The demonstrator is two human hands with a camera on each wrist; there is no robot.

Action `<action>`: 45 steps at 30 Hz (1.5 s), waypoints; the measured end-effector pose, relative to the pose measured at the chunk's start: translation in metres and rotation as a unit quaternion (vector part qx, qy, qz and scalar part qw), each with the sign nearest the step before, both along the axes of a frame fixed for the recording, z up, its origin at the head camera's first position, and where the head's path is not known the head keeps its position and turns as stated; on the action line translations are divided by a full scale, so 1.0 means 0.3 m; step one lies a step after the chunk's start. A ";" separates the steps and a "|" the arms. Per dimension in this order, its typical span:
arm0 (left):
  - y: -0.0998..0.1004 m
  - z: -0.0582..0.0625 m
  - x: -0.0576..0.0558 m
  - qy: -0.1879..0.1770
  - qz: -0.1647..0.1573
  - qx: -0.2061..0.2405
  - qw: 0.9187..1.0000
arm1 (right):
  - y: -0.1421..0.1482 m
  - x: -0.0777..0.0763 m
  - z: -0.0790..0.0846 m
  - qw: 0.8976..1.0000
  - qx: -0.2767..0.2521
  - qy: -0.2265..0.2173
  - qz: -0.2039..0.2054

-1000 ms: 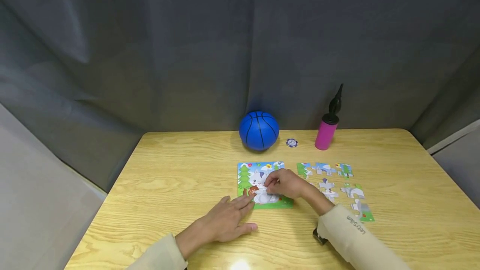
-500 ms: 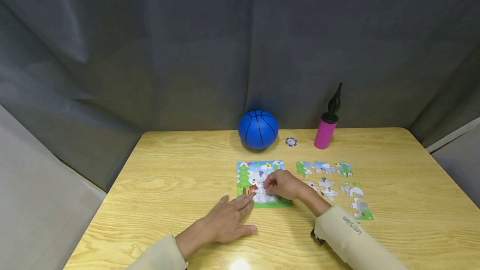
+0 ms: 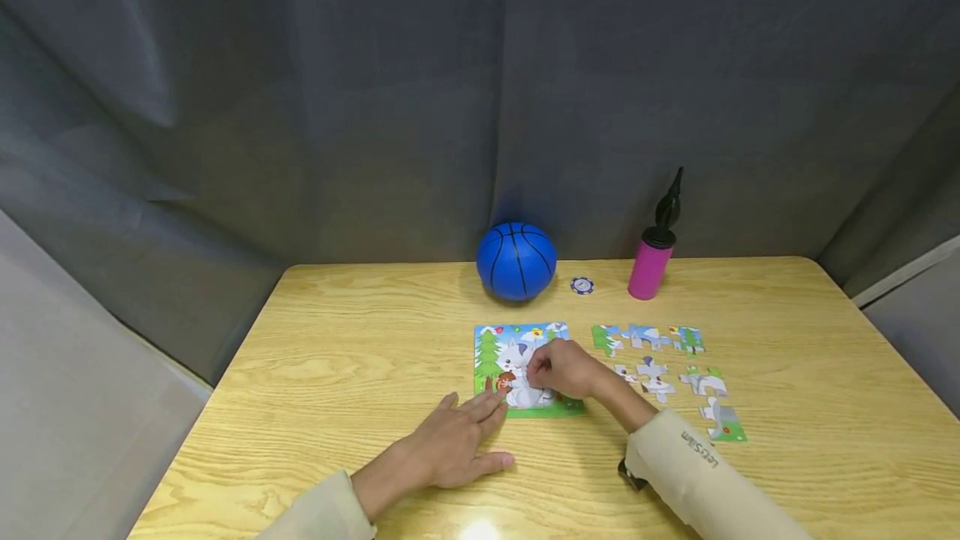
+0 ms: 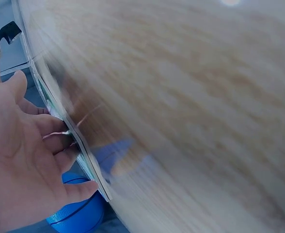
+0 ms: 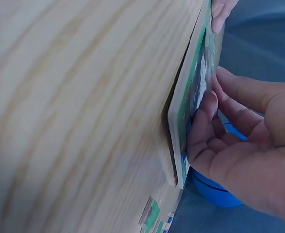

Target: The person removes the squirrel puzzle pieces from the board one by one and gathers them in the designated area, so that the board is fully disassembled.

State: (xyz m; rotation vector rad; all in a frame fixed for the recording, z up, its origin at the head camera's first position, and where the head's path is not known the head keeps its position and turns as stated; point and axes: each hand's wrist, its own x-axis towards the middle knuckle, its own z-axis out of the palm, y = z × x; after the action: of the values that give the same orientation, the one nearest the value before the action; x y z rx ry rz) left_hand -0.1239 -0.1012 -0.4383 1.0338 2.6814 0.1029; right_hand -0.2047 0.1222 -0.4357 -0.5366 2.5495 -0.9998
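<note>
A small picture puzzle board (image 3: 491,348) showing a white cat among green trees lies on the table in front of me. My left hand (image 3: 453,444) is spread out, palm down, its fingertips on the board's lower left part. Over the cat's body, my right hand (image 3: 570,369) has thumb and fingers curled together in a pinch on a puzzle piece, mostly hidden by the fingers. In the right wrist view the pinching fingertips (image 5: 209,101) sit right at the board's face. Several loose puzzle pieces (image 3: 707,382) lie to the right of the board.
A blue ball (image 3: 517,262) with black lines stands at the table's back edge. Next to it are a poker chip (image 3: 582,285) and a pink hand pump (image 3: 650,271) with a black nozzle. Dark cloth (image 3: 375,107) hangs behind the wooden table (image 3: 360,332).
Both hands stay at the same spots on the board. The right forearm shifts very slightly to the left; the loose pieces do not move.
</note>
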 end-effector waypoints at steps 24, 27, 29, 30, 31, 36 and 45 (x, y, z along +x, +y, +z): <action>0.006 0.003 0.003 0.005 -0.002 -0.002 1.000 | 0.203 0.019 0.043 0.996 -0.077 -0.037 0.033; 0.005 0.002 0.000 0.009 -0.006 -0.005 1.000 | 0.258 0.024 0.058 0.996 -0.076 -0.038 0.027; 0.003 0.002 -0.001 0.010 -0.006 -0.008 1.000 | 0.293 0.025 0.067 0.996 -0.074 -0.037 0.020; 0.003 0.001 -0.001 0.010 -0.007 -0.008 1.000 | 0.310 0.026 0.072 0.996 -0.073 -0.037 0.018; 0.002 0.000 0.000 0.011 -0.008 -0.008 1.000 | 0.327 0.028 0.077 0.996 -0.073 -0.037 0.019; 0.002 -0.004 0.001 0.013 -0.012 -0.003 1.000 | 0.403 0.037 0.097 0.996 -0.075 -0.039 0.030; 0.002 0.001 -0.002 0.010 -0.007 -0.011 1.000 | 0.502 0.072 0.102 0.994 -0.068 -0.066 0.048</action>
State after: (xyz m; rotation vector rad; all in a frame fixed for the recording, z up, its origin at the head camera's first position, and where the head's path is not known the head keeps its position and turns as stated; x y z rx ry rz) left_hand -0.1246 -0.1007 -0.4380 1.0525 2.6866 0.0597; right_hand -0.1830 0.2727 -0.4050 -0.6030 2.3296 -1.1418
